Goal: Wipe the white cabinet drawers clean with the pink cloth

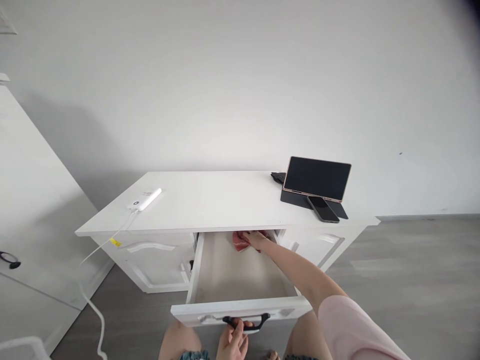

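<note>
A white desk (210,200) has its middle drawer (240,305) pulled out toward me. My right hand (256,240) reaches deep into the drawer and presses a red cloth (240,241) against the drawer's back part, just under the desk top. My left hand (233,342) curls around the black handle (246,320) on the drawer front. The rest of the drawer floor that shows is bare.
A white power bank (144,199) with a cable lies on the desk's left. A tablet (317,178) stands on a dark case at the right, with a phone (323,208) in front of it. A white cabinet (33,220) stands at the left.
</note>
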Action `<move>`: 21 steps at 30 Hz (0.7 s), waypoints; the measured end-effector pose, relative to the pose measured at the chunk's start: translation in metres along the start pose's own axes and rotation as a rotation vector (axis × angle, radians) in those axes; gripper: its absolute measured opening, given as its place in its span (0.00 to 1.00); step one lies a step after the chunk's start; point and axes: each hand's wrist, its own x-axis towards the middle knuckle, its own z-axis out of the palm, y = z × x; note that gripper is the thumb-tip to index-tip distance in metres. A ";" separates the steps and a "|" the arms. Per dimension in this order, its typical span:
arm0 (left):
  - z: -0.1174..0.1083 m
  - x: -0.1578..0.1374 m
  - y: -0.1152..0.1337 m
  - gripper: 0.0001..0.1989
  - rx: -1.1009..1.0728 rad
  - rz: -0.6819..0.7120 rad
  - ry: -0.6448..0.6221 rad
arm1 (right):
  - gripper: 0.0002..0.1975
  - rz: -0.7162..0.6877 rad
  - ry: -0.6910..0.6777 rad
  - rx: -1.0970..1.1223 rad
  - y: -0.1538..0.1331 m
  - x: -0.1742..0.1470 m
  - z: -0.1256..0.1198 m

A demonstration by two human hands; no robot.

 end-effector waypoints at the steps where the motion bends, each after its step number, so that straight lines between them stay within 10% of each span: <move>1: 0.000 -0.001 0.001 0.13 0.006 -0.002 -0.014 | 0.37 0.018 -0.021 -0.009 0.002 -0.004 -0.001; 16: 0.002 -0.011 0.007 0.12 0.012 0.032 -0.082 | 0.49 -0.067 -0.315 -0.146 0.008 -0.065 0.029; 21: 0.005 -0.013 0.009 0.14 0.004 0.026 -0.080 | 0.39 -0.099 -0.334 -0.115 -0.004 -0.078 0.041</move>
